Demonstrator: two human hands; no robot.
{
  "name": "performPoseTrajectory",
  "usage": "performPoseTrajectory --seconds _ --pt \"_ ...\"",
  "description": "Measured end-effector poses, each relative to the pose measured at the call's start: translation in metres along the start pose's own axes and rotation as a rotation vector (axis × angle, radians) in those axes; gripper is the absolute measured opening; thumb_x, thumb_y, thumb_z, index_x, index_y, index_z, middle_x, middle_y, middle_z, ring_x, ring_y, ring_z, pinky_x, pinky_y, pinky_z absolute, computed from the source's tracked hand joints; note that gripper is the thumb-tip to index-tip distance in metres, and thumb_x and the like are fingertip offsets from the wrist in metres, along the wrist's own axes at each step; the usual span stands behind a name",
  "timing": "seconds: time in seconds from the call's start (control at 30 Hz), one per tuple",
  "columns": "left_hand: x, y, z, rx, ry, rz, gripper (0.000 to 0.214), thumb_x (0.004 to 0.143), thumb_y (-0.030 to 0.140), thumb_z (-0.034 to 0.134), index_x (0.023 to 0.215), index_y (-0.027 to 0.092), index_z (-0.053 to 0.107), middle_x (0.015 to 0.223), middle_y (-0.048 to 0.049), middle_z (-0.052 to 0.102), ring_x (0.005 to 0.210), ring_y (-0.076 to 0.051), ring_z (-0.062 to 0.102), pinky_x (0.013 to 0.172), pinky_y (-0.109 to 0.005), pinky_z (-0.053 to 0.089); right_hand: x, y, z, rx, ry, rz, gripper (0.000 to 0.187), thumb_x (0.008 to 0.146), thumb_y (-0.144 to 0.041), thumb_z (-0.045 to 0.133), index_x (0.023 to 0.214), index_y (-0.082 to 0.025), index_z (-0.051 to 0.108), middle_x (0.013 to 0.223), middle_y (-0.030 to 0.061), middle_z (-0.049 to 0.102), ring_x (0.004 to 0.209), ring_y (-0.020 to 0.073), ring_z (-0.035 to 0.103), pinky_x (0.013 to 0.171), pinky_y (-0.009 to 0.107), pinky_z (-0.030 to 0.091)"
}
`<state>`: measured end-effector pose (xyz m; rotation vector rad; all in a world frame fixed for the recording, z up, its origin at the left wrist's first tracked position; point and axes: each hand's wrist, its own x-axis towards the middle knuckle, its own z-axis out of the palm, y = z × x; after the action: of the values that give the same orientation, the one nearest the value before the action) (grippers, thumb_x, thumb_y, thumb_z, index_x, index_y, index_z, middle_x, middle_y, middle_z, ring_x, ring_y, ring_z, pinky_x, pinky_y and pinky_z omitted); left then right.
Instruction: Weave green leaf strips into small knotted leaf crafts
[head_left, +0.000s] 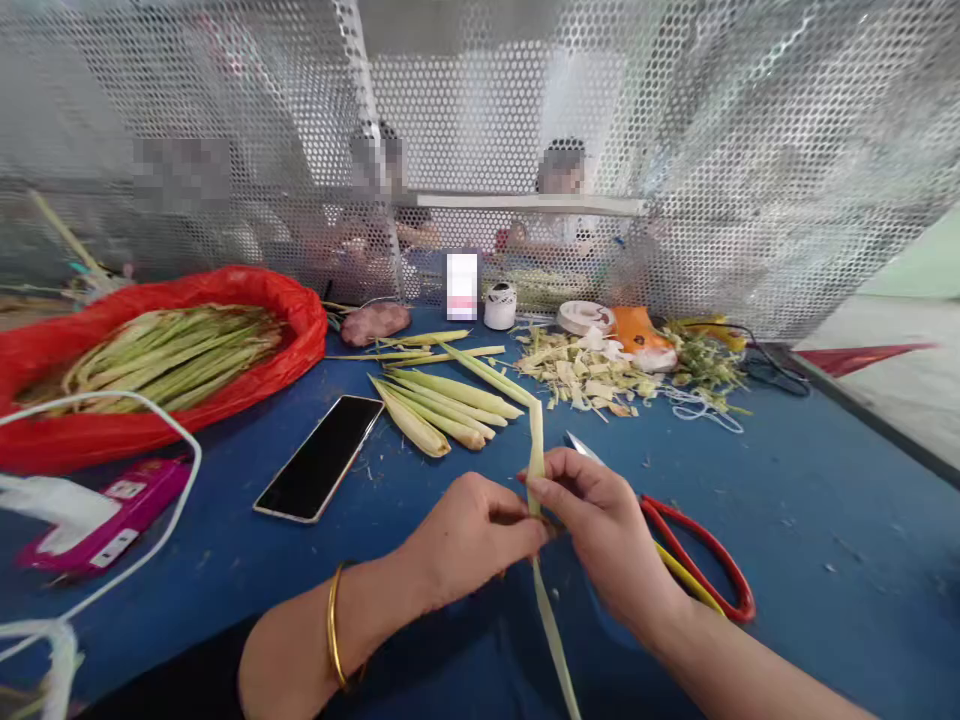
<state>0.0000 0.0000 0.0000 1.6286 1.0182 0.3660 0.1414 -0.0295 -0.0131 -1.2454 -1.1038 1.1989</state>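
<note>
Both my hands meet over the blue table, pinching one long pale-green plant stalk point(536, 440). My left hand point(476, 530), with a gold bangle at its wrist, grips it just below my right hand point(596, 510). Above the fingers the stalk bends toward the upper left; a pale flat strip point(553, 630) hangs below them toward the table's near edge. Partly under my right hand lie scissors with red and yellow handles point(712, 540), the blade tip showing beyond my fingers. A fan of cut stalks point(450, 405) rests just past my hands.
A black phone point(321, 460) lies left of the stalks. Further left are a red bag point(300, 310) of stalks and a magenta power strip point(124, 510) with a white cable. Peeled scraps point(577, 365), a tape roll point(585, 317) and an orange packet point(636, 330) sit before the perforated screen.
</note>
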Motion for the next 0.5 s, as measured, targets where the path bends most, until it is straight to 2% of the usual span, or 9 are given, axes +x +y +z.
performPoseTrajectory --seconds 0.3,0.5 --pt "-0.0024 -0.0081 0.0018 0.041 -0.053 0.009 0.035 0.083 0.041 0.054 0.062 0.015 0.064 0.05 0.0016 0.051 0.045 -0.011 0.048 0.044 -0.022 0.033 0.0018 0.0062 -0.0007 -0.112 0.053 -0.039 0.016 0.079 -0.029 0.061 0.068 -0.019 0.054 0.064 -0.0024 0.053 0.053 0.0092 0.043 0.045 0.02 0.038" --pt "0.0004 -0.0071 0.0026 -0.042 -0.049 0.0 0.035 0.081 0.04 0.056 0.057 0.015 0.06 0.051 0.0018 0.052 0.045 -0.009 0.045 0.046 -0.022 0.033 0.0047 0.0033 -0.0029 -0.127 0.051 -0.064 0.017 0.079 -0.032 0.061 0.07 -0.019 0.055 0.064 -0.0025 0.051 0.052 0.0097 0.044 0.041 0.019 0.04"
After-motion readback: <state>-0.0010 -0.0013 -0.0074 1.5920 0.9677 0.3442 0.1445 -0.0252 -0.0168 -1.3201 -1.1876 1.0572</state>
